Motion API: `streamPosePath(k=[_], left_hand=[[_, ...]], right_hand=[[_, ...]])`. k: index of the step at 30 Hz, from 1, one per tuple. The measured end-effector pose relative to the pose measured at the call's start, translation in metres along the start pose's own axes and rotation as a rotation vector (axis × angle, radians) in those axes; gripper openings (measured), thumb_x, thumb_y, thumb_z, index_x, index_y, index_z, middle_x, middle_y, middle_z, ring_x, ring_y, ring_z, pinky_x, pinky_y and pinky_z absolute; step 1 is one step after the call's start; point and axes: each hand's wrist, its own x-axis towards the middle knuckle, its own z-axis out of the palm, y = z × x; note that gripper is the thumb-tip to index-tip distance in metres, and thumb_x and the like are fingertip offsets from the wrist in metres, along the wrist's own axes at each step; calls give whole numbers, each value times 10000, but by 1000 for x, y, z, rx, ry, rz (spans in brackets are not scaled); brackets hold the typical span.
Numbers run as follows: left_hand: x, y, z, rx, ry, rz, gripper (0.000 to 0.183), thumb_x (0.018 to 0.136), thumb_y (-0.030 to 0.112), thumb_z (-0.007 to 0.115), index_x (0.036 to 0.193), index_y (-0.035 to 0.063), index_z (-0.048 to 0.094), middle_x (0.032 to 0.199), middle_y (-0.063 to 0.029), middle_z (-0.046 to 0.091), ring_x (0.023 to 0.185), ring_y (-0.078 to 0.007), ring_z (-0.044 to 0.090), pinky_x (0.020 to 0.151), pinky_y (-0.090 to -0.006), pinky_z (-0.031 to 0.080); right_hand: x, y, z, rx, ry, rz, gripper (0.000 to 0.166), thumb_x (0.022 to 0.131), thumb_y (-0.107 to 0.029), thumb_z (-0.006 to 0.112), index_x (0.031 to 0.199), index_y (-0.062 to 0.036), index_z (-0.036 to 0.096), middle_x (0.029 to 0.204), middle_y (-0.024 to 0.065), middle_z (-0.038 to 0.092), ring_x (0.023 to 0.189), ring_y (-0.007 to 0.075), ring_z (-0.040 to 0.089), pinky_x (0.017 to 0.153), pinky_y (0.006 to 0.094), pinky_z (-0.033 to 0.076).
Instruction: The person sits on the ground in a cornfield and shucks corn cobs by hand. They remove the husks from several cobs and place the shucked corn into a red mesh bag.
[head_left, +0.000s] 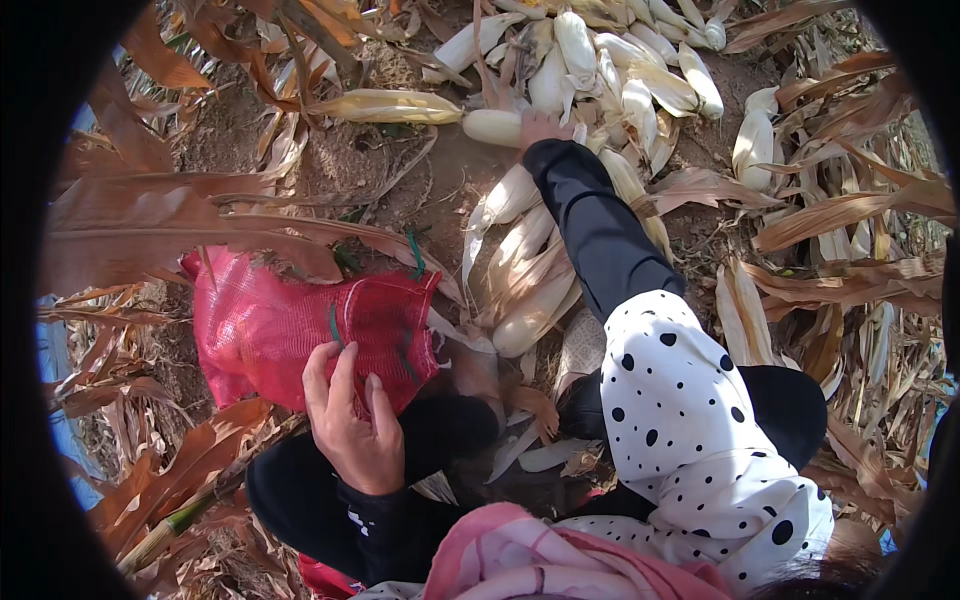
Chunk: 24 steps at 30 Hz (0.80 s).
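My left hand (354, 424) hovers at the near side of a red mesh sack (270, 322), its fingers apart and nothing in them. The sack lies on the soil with its hemmed mouth facing right and looks partly filled; its contents are hard to make out. At the far end of my reach, my right hand (545, 129) closes over a pale husk-covered corn ear (491, 127) at the edge of a heap of ears (577, 52). The fingertips are partly hidden. More corn ears (525, 322) lie below my right forearm.
A yellowish husked ear (386, 106) lies left of the heap, and a single ear (754, 142) lies to its right. Dry corn leaves (187, 232) arch over the sack. A cut stalk (180, 521) slants at lower left. My bent knees (784, 412) flank the near ground.
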Motion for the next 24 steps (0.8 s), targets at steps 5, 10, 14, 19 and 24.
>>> streamPosePath(k=[5,10,14,19,24], left_hand=[[4,13,7,25,69,57,326,737,-33,602,1063,-28,597,1135,-170,524,966,-299,537,838,-351,433],[-6,17,12,-651,-89,-203,298,842,31,589,1132,-33,561,1152,-122,530,930,-180,543,769,-264,453],[-19,-5,26,-1249,-296,-578,388,931,226,527,1224,-23,481,1151,-123,542,988,-173,554,777,-291,489],[-40,11,25,-1512,-457,-497,565,886,342,584,1313,48,359,1230,-127,509,1087,-273,538,833,-428,507],[-54,26,10,-1931,-601,-337,524,943,352,471,1341,39,335,1281,-126,472,1122,-265,526,824,-406,527]], right_hand=[[-3,7,-17,31,-115,-90,585,602,-187,728,1127,-128,475,1158,86,506,1127,262,488,923,501,380],[-46,9,-74,239,254,-545,594,612,-58,666,1176,-116,487,1162,86,503,1170,276,443,1026,492,264],[-103,-8,-159,437,541,-1002,563,589,0,636,1119,-115,486,1121,64,497,1161,276,439,1048,504,233],[-195,-24,-240,410,575,-1240,407,679,-75,608,1073,-120,513,1104,53,513,1148,252,463,1055,491,261],[-247,-2,-275,192,636,-1138,523,658,-40,627,1163,-81,496,1145,97,506,1156,316,451,1047,479,283]])
